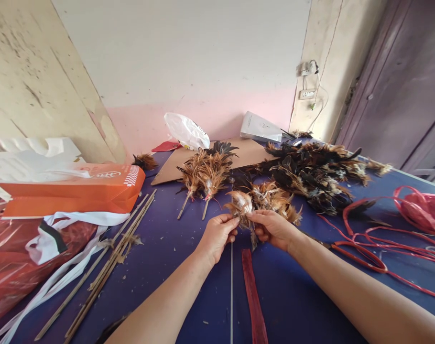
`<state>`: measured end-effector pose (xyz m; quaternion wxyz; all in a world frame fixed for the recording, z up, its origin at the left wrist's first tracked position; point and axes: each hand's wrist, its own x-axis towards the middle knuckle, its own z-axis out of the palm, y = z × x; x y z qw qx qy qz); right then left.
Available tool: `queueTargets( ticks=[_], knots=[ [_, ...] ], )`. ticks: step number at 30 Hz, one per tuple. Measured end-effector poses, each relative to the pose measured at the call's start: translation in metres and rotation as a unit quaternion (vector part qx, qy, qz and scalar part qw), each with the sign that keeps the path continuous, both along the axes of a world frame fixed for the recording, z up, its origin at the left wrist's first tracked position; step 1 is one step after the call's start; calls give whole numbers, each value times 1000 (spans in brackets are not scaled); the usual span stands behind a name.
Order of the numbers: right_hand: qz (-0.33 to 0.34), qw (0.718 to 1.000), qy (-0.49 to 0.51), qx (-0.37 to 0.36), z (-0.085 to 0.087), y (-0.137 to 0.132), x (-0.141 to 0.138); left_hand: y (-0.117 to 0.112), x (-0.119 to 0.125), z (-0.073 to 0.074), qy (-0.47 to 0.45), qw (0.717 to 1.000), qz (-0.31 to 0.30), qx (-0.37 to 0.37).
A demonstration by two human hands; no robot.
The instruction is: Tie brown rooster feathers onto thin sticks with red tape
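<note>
My left hand (220, 232) and my right hand (271, 228) pinch a small bunch of brown and white feathers (242, 204) between them, over the blue table. Both hands are closed, thumbs against fingers. Right behind my right hand lies a pile of brown feathers (275, 196). A flat strip of red plastic ribbon (252, 296) runs down the table just below my hands. Beyond my left hand, two feather dusters (205, 174) with stick handles rest partly on a piece of cardboard (170, 166).
Dark feathers (310, 172) are heaped at the back right. Tangled red plastic string (418, 210) and red-handled scissors (361, 253) lie on the right. Thin sticks (110, 267) and an orange bag (74, 188) are on the left. A white plastic bag (187, 130) stands by the wall.
</note>
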<state>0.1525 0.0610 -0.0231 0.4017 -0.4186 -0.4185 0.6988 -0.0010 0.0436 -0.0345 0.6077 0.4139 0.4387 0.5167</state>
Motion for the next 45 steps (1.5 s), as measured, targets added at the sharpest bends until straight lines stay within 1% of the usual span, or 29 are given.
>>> queueTargets(
  ticks=[4,8,14,18,21,25,27,29,33,35,36,37,39,41,42,43,45],
  knots=[
    [0,999,-42,17,0,-2,-1,1,-1,-3,45,999,2,31],
    [-1,996,-80,36,-2,-2,-2,2,0,-4,55,998,2,38],
    [17,993,-94,64,-8,0,-1,0,2,-2,33,999,-9,20],
    [27,988,-129,80,-6,-2,-2,0,4,-3,11,1000,-10,7],
    [30,977,-172,119,-2,-3,-3,-1,4,-2,-16,1000,-11,-7],
    [29,956,-231,177,-1,-2,0,-2,6,0,-50,998,-8,-27],
    [36,941,-259,214,-1,-2,2,-2,6,1,-59,998,-5,-33],
    [43,918,-297,261,0,-2,4,-2,6,2,-55,998,-1,-34],
    [48,857,-368,357,4,-2,1,-1,6,-1,-33,999,9,-21],
    [47,840,-381,384,6,-3,0,-1,6,-2,-35,999,9,-8],
    [47,840,-380,385,8,-4,0,0,6,-2,-43,999,9,-3],
    [48,847,-375,374,10,-4,0,0,5,-1,-56,998,10,-2],
    [57,878,-350,322,15,-5,3,1,3,1,-94,996,10,-6],
    [74,914,-308,253,19,-4,9,2,0,5,-134,991,5,-20],
    [83,928,-285,224,20,-3,12,3,-1,7,-152,988,2,-28],
    [94,937,-266,204,21,-1,15,3,-3,8,-167,985,-1,-36],
    [114,945,-245,186,19,0,18,4,-6,9,-189,980,-3,-55]
  ],
)
